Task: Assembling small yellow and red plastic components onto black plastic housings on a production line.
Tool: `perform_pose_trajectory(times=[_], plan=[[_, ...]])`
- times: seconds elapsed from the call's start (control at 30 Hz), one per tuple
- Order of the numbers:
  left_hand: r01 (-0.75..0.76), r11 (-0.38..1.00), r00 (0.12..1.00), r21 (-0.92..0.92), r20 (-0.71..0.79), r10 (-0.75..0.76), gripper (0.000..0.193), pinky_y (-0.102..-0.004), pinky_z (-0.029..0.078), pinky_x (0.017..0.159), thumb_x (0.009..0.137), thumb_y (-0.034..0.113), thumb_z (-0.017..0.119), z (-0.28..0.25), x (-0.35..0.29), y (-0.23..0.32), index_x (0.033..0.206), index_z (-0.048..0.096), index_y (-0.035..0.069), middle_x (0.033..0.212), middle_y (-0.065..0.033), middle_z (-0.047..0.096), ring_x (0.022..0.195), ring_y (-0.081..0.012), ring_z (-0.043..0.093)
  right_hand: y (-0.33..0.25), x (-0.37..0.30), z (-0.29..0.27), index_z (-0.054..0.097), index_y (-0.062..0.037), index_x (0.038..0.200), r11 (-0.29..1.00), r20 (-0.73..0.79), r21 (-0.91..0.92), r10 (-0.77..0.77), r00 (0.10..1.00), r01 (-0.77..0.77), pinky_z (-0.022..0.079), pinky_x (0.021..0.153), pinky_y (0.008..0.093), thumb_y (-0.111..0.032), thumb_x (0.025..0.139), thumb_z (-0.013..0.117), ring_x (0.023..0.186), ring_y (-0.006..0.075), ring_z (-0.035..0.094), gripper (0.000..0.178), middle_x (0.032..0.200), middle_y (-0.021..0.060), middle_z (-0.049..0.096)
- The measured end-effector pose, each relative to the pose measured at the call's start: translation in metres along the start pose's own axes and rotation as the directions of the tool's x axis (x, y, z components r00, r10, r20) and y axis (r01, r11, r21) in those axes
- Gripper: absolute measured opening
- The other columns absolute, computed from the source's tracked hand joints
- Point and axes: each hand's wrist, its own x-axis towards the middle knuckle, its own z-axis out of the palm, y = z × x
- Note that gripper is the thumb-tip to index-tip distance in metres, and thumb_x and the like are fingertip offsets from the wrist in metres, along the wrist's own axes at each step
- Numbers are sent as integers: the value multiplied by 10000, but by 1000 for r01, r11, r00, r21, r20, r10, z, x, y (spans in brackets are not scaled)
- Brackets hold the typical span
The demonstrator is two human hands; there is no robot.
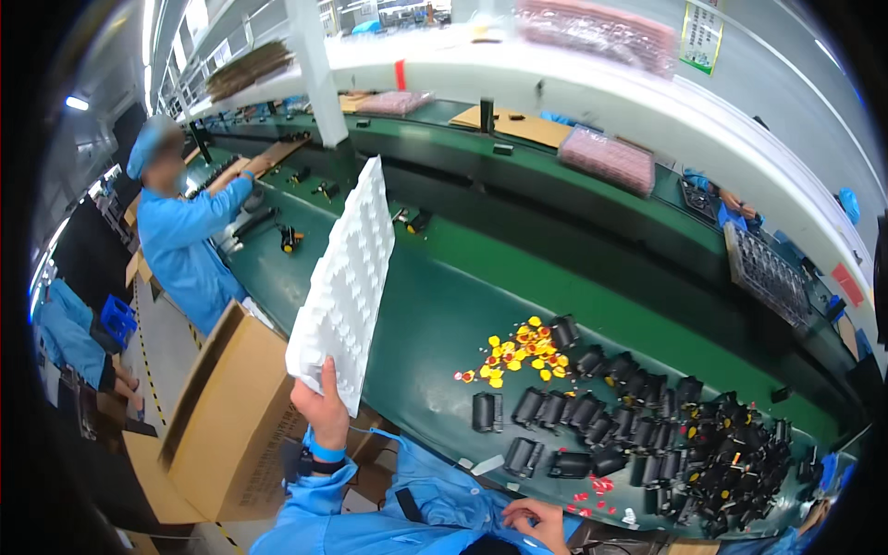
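My left hand [322,405] grips the lower end of a white moulded plastic tray [344,287]. The tray stands tilted on its edge above the near side of the green bench, its rows of raised pockets showing. My right hand [539,524] is low, close to my body and the bench's near edge. Its fingers are loosely bent, and nothing shows in them. A pile of black plastic housings [592,412] spreads over the bench to the right. Small yellow pieces [527,350] lie in a heap beside them. Red scraps [601,485] are scattered near the bench edge.
An open cardboard box [222,425] stands on my left below the bench. A co-worker in blue [190,231] works further left along the green bench [416,305]. Pink wrapped packs [606,159] and a dark tray [766,273] lie across the bench, below a white shelf.
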Motion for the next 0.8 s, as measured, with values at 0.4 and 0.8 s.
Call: perform_pose_trajectory(times=[0.4, 0.8], plan=[[-289, 875, 957, 387, 110, 268, 208, -376, 518, 794, 967, 24, 610, -36, -33, 298, 1134, 620, -99, 1022, -195, 692, 897, -318, 675, -110, -169, -145, 660, 44, 857, 997, -341, -79, -19, 940, -9, 575, 663, 300, 49, 836, 550, 699, 204, 741, 112, 786, 132, 720], [-956, 247, 102, -157, 612, 784, 479, -510, 516, 975, 734, -94, 604, 92, 25, 413, 1208, 567, -148, 1214, -330, 613, 1147, -488, 610, -138, -203, -189, 645, -14, 885, 863, -232, -479, -302, 925, 162, 509, 683, 508, -58, 832, 567, 803, 415, 655, 104, 822, 196, 668]])
